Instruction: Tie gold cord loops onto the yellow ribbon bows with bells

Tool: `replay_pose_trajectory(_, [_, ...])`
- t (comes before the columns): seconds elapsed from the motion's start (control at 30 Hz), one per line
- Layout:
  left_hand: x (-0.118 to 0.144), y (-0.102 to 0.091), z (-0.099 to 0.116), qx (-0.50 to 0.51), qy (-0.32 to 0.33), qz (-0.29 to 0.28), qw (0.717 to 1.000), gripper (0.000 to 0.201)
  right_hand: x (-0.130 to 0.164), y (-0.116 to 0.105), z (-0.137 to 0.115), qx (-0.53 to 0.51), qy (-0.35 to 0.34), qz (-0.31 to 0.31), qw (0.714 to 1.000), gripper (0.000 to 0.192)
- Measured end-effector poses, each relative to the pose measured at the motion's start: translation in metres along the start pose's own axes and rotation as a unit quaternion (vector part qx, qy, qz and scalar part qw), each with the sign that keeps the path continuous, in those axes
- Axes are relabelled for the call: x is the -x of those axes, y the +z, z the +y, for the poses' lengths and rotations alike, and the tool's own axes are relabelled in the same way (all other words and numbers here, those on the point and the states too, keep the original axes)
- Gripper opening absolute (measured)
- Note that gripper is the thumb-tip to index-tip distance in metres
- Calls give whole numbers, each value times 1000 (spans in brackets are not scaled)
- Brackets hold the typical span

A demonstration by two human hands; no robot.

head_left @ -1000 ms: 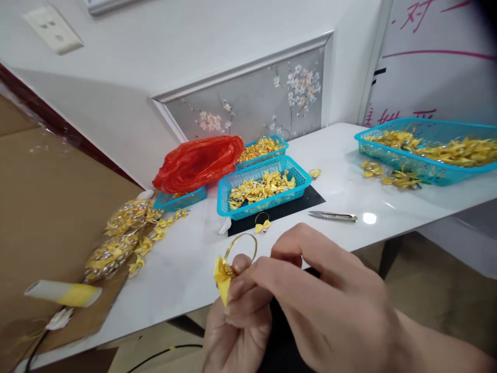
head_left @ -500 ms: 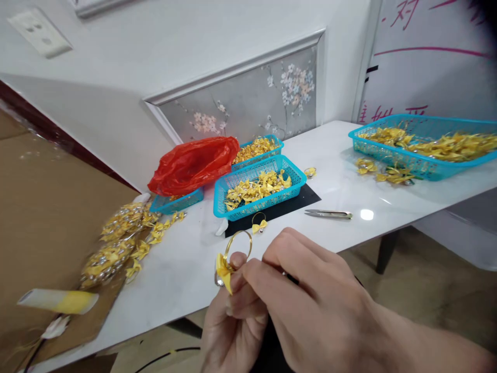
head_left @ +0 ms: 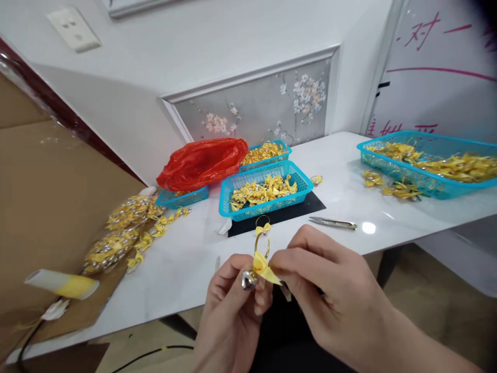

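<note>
Between the thumb and fingers of my left hand (head_left: 233, 311) is a gold-coloured ring with a yellow ribbon bow (head_left: 261, 263) and a silver bell (head_left: 249, 280) on it. The ring's loop stands upright, and the bell faces me. My right hand (head_left: 330, 280) is closed in a pinch at the right side of the bow; its fingertips touch the ribbon's edge, partly hidden by the hand. Just beyond the held ring, another ring with a yellow bow (head_left: 264, 228) lies on the white table (head_left: 186, 274).
Blue baskets (head_left: 266, 203) of yellow bows stand at the back, a larger one (head_left: 438, 189) at right. A red plastic bag (head_left: 202, 163) covers another. Thread snips (head_left: 334, 223) lie right of a black mat (head_left: 248, 227). Bow bundles (head_left: 112, 248) sit at left by cardboard (head_left: 58, 171).
Both hands have drawn slightly apart, and the bow with its bell has turned toward me. The right fingers have moved off the left fingertips. The whole view has shifted a little.
</note>
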State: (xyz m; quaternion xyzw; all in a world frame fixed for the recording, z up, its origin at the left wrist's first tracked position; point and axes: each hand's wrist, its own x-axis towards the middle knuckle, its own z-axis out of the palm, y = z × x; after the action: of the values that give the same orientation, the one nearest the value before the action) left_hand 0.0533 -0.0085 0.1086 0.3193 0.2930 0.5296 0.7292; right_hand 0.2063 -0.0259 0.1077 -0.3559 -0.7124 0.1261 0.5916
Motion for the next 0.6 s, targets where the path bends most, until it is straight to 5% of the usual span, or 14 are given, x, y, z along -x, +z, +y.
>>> replay_pose_trajectory(0.23, [1,4,-4,-42,-8,-9,999,14,8,-3,8,-82,94,-31,992,17])
replay_pose_trajectory(0.4, [5,5,-6,-137,87,-12,987,37,11,-6,11,-80,123,-35,989,16])
replay_pose_trajectory(0.6, [4,3,-3,-168,57,-19,984,14,15,-8,12,-86,133,-31,987,14])
